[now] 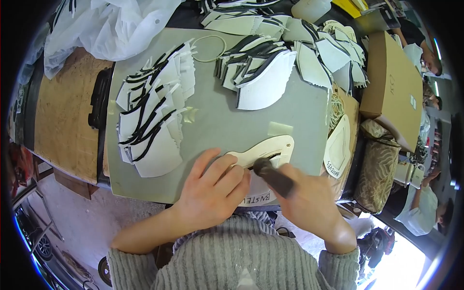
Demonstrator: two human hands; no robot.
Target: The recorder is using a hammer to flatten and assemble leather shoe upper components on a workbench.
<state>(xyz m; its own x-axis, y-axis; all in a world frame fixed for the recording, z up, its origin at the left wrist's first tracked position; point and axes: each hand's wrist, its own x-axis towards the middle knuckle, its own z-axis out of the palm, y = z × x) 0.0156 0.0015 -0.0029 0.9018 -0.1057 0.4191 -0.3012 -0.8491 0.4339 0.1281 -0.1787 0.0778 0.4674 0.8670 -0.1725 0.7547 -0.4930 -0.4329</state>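
Fingers of your left hand (210, 193) lie bent over the left side of the pale board (266, 147), with the pointing finger spread away from the rest. Some tips seem to touch the board, but I cannot tell how hard they press. Your right hand (311, 200) is wrapped around the dark tool (278, 179), though I cannot see all of its fingers.

The board looks thin, light and stiff, so it should not flop. It may slide on the smooth mat (212, 116), so hold it down by its wide rim, with your fingertips clear of the tool. The tool looks hard and a bit heavier; its thick part is the best place to grip.

The board lies flat on the mat, near the edge closest to you, between your 2 hands. Its top end pokes out past your left fingertips, near the tape (280, 128). The tool's round end is over the board's middle, and I cannot tell if they touch.
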